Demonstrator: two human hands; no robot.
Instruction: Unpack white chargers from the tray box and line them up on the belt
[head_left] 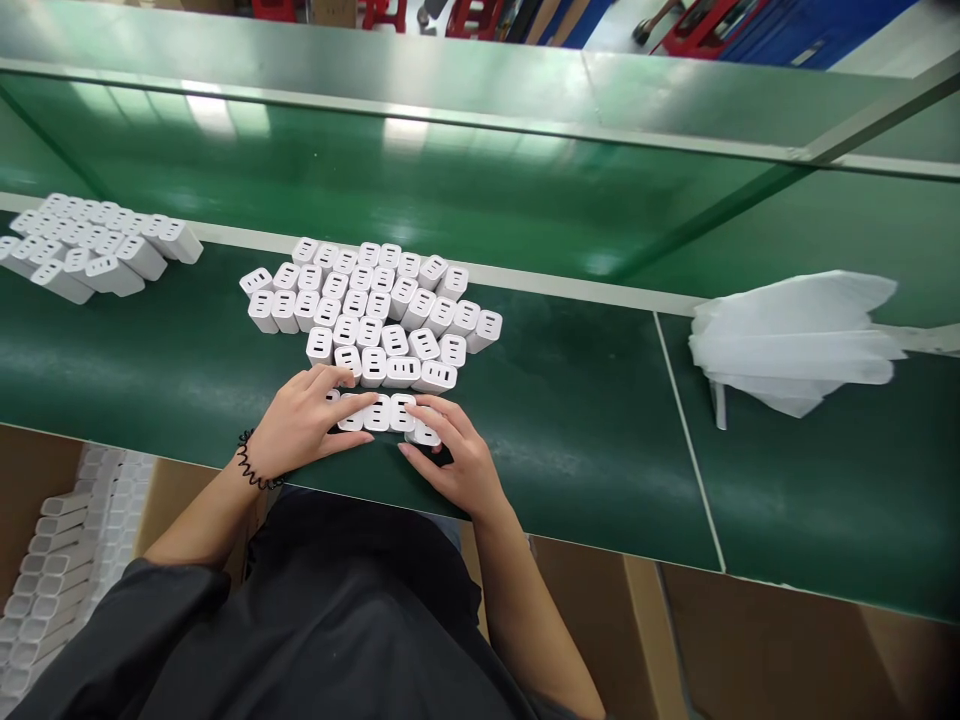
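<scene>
White charger blocks stand close together on the green bench, with dark port slots on their top faces. In front of them is a short row of the same chargers, between my two hands. My left hand is around the row's left end, index finger over a charger and thumb along its near side. At the right end, my right hand has its fingers and thumb about a tilted charger. My fingers partly cover the chargers at both ends.
Another group of white chargers stands at the far left. White thin sheets or bags lie at the right. A green panel rises behind the bench. Below left, a box holds stacked white pieces.
</scene>
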